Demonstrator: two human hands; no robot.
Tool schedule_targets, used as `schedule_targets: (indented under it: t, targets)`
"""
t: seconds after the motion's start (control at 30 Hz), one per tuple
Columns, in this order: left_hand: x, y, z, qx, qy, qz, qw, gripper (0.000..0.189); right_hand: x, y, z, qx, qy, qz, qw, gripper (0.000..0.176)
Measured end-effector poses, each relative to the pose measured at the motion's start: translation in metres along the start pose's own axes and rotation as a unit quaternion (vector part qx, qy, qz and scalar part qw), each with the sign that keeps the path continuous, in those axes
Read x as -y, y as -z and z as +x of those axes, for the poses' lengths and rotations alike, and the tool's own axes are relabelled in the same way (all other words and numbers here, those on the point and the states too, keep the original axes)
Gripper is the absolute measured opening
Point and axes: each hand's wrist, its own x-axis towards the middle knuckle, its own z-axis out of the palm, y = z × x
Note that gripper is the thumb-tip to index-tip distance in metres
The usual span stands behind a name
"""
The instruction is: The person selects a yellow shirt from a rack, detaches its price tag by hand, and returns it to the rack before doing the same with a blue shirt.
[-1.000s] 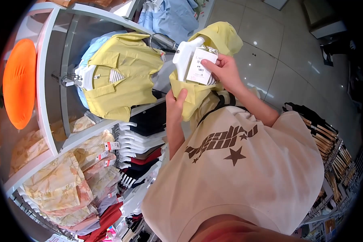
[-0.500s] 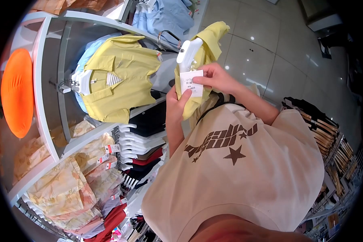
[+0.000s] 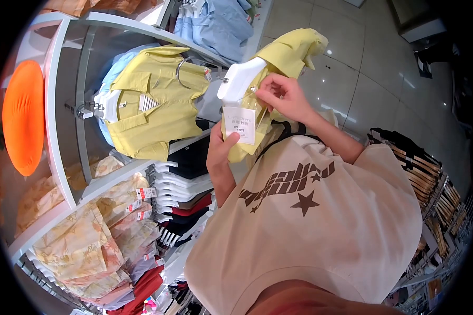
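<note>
A yellow garment (image 3: 291, 52) hangs on a white hanger (image 3: 240, 79) in front of me. My left hand (image 3: 220, 149) is closed on the lower edge of a white printed tag (image 3: 239, 125), with the thumb on its face and the garment behind it. Above and to the right of the tag, my right hand (image 3: 284, 97) has its fingers pinched together at the garment's front, close to the hanger; what lies between its fingertips is too small to make out. The hanger's metal hook points left.
Another yellow shirt (image 3: 160, 105) hangs on the rack at the left, beside an orange oval object (image 3: 23, 118). Floral clothes (image 3: 79, 247) and dark clothes (image 3: 186, 163) hang below. Blue clothes (image 3: 220, 26) are at the top. More hangers (image 3: 431, 189) stand at the right.
My right hand has let go of the tag and moved up to the garment's front. The tag and my left hand have moved left and down. The hanger has turned, its hook now further left.
</note>
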Motion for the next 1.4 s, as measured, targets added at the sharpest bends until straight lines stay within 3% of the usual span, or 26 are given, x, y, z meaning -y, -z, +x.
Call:
schedule_targets:
  t: [0.07, 0.17, 0.27, 0.37, 0.47, 0.57, 0.7, 1.07, 1.4]
  targets:
    - [-0.001, 0.004, -0.003, 0.015, -0.003, 0.003, 1.0, 0.06, -0.001, -0.003, 0.001, -0.021, 0.055, -0.05, 0.997, 0.014]
    - [-0.003, 0.003, -0.008, 0.011, -0.002, 0.0, 1.0, 0.062, 0.009, -0.005, -0.003, 0.005, 0.063, -0.072, 0.995, 0.028]
    - [-0.003, 0.006, -0.01, 0.014, -0.002, -0.002, 1.0, 0.063, 0.015, -0.003, -0.004, 0.05, 0.099, -0.142, 0.984, 0.027]
    - [-0.001, 0.008, -0.011, 0.01, 0.003, 0.004, 1.0, 0.067, 0.008, -0.002, -0.001, 0.065, 0.191, -0.197, 0.96, 0.024]
    - [0.005, 0.009, -0.014, -0.006, -0.027, 0.007, 1.0, 0.072, 0.01, -0.003, -0.001, 0.055, 0.196, -0.174, 0.963, 0.018]
    - [0.005, 0.002, -0.009, -0.079, 0.003, -0.002, 0.997, 0.079, 0.008, 0.001, -0.002, 0.072, 0.126, -0.079, 0.986, 0.019]
    - [-0.006, -0.01, -0.007, -0.075, -0.022, -0.031, 0.996, 0.082, 0.002, 0.005, -0.001, 0.091, 0.094, 0.091, 0.987, 0.026]
    - [-0.007, -0.01, -0.002, -0.079, -0.028, 0.032, 0.996, 0.057, 0.009, 0.014, 0.002, 0.111, 0.038, 0.163, 0.98, 0.035]
    - [-0.014, -0.008, 0.001, -0.09, -0.029, 0.055, 0.994, 0.054, 0.006, 0.016, 0.003, 0.098, 0.029, 0.105, 0.989, 0.035]
